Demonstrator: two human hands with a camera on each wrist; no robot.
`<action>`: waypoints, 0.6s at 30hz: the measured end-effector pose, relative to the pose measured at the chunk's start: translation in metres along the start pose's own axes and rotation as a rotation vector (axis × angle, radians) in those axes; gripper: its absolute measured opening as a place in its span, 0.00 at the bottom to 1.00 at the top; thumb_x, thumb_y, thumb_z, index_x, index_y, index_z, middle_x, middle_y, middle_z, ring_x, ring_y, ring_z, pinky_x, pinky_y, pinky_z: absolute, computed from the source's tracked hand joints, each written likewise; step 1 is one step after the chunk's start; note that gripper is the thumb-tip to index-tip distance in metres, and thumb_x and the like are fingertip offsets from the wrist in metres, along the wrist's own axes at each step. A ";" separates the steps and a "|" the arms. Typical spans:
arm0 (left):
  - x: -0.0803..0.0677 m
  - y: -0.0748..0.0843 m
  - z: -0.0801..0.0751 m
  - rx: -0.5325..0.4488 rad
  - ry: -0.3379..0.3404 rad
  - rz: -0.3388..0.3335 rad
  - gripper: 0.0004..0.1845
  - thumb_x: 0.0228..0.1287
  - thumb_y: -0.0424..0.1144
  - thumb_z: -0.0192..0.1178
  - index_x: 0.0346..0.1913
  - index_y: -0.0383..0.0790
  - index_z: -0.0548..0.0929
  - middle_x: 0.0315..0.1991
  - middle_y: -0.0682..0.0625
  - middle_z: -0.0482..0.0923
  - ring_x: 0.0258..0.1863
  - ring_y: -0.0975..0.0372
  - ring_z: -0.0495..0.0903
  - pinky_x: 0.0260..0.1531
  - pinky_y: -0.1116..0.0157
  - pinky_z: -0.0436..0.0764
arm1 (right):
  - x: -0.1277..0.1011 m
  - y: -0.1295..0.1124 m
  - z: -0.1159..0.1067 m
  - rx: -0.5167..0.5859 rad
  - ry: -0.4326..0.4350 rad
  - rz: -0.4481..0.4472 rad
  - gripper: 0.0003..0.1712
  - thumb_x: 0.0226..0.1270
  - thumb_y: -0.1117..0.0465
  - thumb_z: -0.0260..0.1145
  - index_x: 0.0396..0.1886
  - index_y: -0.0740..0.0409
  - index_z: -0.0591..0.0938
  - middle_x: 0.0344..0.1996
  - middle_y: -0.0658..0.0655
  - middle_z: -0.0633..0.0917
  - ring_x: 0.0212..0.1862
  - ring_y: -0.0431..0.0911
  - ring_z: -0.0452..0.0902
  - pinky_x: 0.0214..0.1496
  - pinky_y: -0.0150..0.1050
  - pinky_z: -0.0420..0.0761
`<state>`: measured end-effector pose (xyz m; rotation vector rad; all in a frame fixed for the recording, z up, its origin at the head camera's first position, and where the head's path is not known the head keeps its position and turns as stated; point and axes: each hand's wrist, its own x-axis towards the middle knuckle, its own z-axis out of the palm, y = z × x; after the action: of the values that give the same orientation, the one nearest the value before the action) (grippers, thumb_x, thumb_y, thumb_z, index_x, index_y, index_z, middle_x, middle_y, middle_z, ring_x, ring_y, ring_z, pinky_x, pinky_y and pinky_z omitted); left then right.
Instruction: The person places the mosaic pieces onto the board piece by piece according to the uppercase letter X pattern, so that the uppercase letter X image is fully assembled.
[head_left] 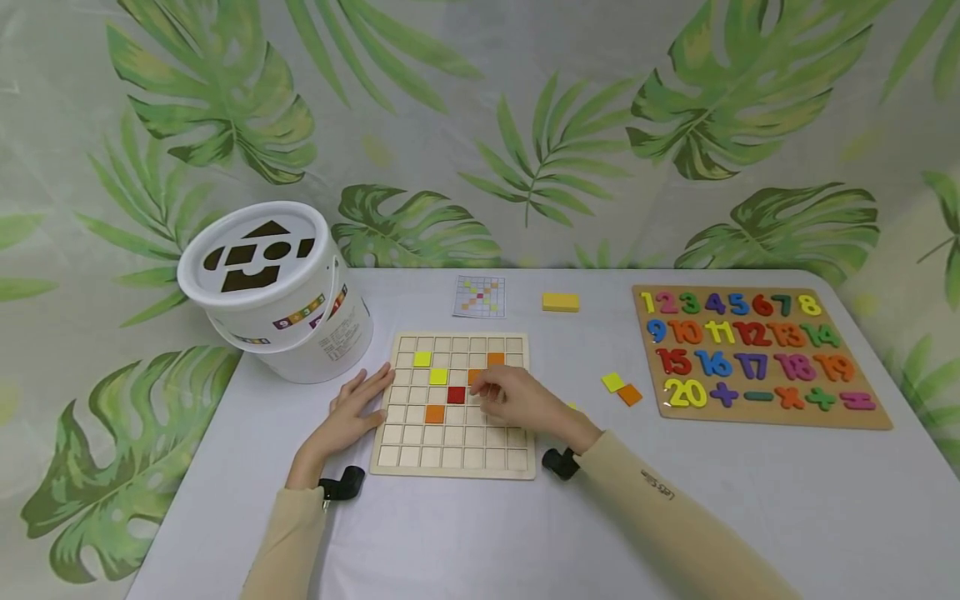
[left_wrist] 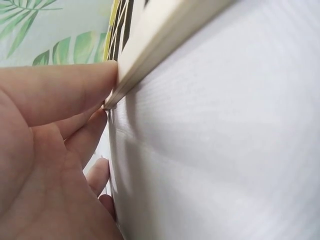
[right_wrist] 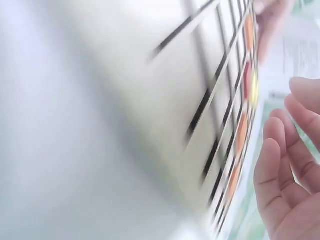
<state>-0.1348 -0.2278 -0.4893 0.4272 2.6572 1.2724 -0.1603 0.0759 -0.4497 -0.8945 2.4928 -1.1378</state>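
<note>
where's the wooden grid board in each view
Head: wooden grid board lies centre table, between both hands.
Left wrist: its pale edge runs along the top, against the left hand.
Right wrist: blurred, fills the middle.
Shared landmark: the orange tiles.

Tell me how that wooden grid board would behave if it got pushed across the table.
The wooden grid board looks flat, thin and rigid, so it would probably slide without bending or tipping. The smooth table suggests it slides easily, which may be why the left hand rests against its edge. Its loose coloured tiles could shift.
</note>
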 end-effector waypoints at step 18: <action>0.000 0.003 -0.001 0.011 -0.025 -0.050 0.32 0.59 0.31 0.55 0.67 0.41 0.59 0.70 0.51 0.47 0.67 0.50 0.34 0.57 0.43 0.34 | -0.090 0.067 -0.041 -0.074 0.102 0.171 0.17 0.49 0.70 0.69 0.39 0.51 0.80 0.38 0.45 0.77 0.42 0.42 0.71 0.47 0.40 0.74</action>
<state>-0.1348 -0.2263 -0.4862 0.3726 2.6384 1.2306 -0.1379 0.1906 -0.4744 -0.6413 2.6498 -1.0666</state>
